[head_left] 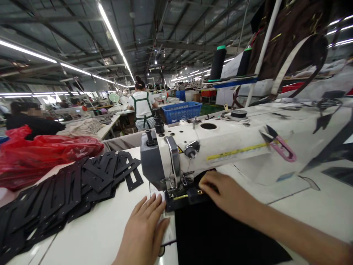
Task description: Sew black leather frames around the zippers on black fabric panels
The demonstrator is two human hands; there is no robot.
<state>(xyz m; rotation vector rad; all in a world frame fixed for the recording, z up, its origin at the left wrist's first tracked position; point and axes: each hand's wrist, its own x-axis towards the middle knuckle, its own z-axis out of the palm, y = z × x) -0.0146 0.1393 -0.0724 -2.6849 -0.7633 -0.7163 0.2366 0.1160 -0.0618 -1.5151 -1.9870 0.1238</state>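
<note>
A white sewing machine (193, 140) stands before me, its needle area over a black fabric piece (215, 232) that hangs toward me. Along the fabric's upper edge runs a gold-toothed zipper (180, 197), with a metal ring-like part near its right end. My left hand (147, 224) lies flat with fingers extended, its fingertips at the left edge of the work, holding nothing. At the right of the needle, my right hand (220, 189) is closed, thumb and fingers pinching the black fabric by the zipper's right end.
Many black rectangular frame pieces (82, 184) are heaped on the left of the white table. Behind them lies a red plastic bag (46, 154). Pink-handled snips (281, 145) rest against the machine arm. Thread cones (217, 64) stand behind. Beyond are a blue basket (182, 111) and a seated person (142, 105).
</note>
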